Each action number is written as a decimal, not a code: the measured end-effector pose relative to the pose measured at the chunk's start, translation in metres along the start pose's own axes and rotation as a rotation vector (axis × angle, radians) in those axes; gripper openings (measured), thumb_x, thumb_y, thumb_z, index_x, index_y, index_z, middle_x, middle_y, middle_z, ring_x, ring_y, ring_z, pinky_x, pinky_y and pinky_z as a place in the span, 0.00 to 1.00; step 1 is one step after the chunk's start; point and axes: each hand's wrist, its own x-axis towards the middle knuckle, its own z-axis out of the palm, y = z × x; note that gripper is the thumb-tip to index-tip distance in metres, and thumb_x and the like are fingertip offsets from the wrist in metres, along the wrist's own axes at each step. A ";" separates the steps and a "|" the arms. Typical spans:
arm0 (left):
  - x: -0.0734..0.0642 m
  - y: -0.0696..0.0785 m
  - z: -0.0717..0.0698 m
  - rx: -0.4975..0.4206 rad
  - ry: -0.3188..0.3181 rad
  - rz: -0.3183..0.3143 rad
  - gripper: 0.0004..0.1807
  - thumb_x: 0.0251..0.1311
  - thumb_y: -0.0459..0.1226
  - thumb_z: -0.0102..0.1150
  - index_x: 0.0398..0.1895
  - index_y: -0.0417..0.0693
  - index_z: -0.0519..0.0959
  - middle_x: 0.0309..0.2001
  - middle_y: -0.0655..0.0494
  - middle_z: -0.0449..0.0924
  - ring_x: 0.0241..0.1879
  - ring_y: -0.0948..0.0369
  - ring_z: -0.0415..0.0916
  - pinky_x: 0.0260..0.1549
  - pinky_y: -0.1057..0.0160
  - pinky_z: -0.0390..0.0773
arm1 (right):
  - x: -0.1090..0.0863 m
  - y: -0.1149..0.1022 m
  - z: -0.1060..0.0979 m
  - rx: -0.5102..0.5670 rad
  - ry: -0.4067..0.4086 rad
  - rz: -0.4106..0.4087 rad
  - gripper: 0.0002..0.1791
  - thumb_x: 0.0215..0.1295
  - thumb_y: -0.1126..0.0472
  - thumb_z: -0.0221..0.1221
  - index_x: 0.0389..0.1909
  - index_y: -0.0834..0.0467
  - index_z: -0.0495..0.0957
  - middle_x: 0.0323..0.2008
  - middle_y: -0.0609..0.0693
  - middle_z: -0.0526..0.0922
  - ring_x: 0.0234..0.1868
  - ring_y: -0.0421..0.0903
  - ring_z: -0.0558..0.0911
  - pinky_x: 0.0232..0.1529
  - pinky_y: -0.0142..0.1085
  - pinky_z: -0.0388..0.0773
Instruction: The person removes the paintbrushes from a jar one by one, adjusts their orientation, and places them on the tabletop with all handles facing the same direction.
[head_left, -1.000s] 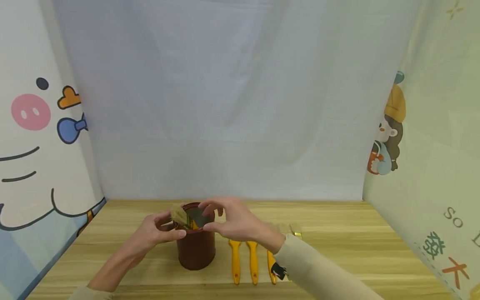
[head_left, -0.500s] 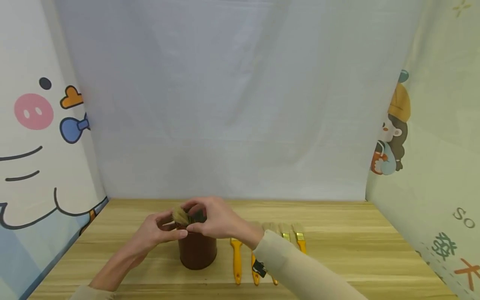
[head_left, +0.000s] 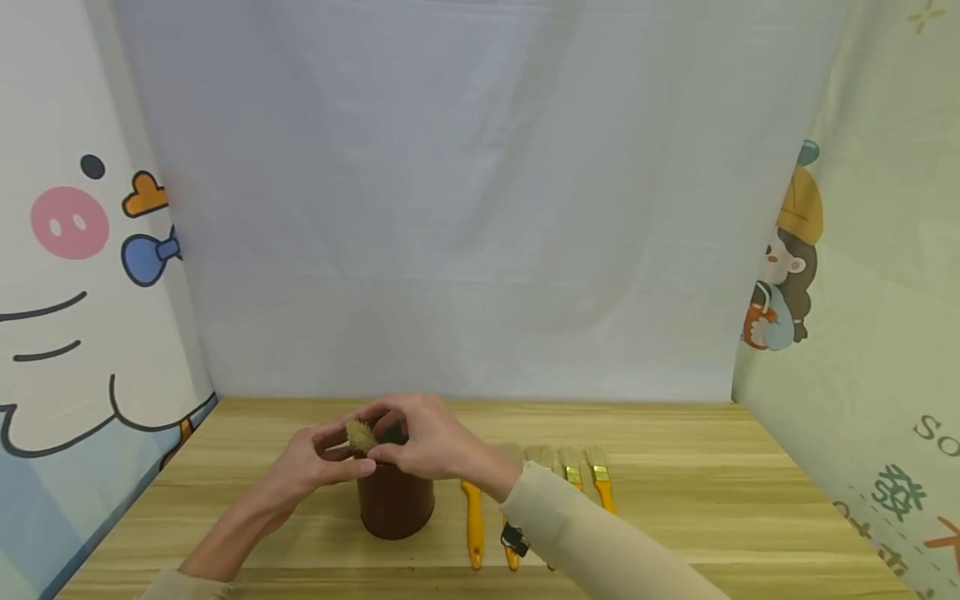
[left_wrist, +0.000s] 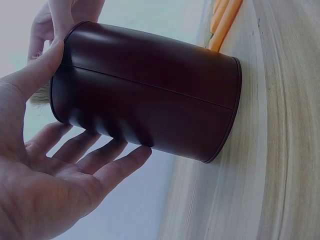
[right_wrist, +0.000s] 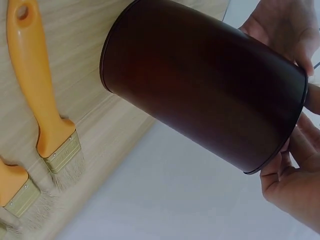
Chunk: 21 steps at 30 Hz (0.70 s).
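A dark brown cylindrical container (head_left: 396, 504) stands upright on the table in the head view. At its left side my left hand (head_left: 303, 462) holds it, thumb at the rim and fingers along the wall, as the left wrist view shows. The pale bristles of a paintbrush (head_left: 361, 437) poke up over the container's left rim, between both hands. My right hand (head_left: 431, 437) reaches over the opening and pinches this brush near its bristles. The brush's handle is hidden inside the container, and the right fingertips are partly hidden behind the rim in the right wrist view.
Several yellow-handled paintbrushes (head_left: 474, 525) lie in a row right of the container, bristles away from me, partly under the right forearm. The wooden table (head_left: 675, 508) meets a white cloth backdrop (head_left: 480, 250). Printed cloth panels (head_left: 862, 292) stand at both sides.
My right hand has moved left across the container's opening, from spread fingers to a pinch at the brush. The bristles now stand more upright. The left hand stays at the container.
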 end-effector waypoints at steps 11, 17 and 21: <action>0.000 0.001 0.000 0.009 -0.008 0.010 0.42 0.69 0.40 0.70 0.83 0.43 0.62 0.80 0.35 0.56 0.75 0.34 0.60 0.64 0.44 0.77 | -0.001 0.004 -0.002 0.039 0.077 0.026 0.21 0.79 0.70 0.58 0.68 0.56 0.76 0.51 0.56 0.88 0.39 0.36 0.85 0.36 0.26 0.79; -0.001 0.002 0.000 0.014 -0.011 -0.004 0.45 0.69 0.41 0.69 0.84 0.46 0.57 0.82 0.37 0.52 0.75 0.33 0.58 0.66 0.42 0.75 | 0.002 0.011 0.001 -0.143 0.081 -0.055 0.21 0.79 0.67 0.58 0.69 0.55 0.75 0.47 0.53 0.88 0.45 0.41 0.85 0.48 0.29 0.80; -0.001 0.002 0.001 0.022 -0.008 -0.008 0.46 0.69 0.41 0.69 0.85 0.46 0.56 0.82 0.37 0.50 0.75 0.33 0.58 0.66 0.41 0.74 | 0.002 0.014 0.000 -0.209 0.059 -0.037 0.27 0.76 0.60 0.65 0.72 0.50 0.73 0.47 0.49 0.88 0.45 0.42 0.80 0.50 0.36 0.77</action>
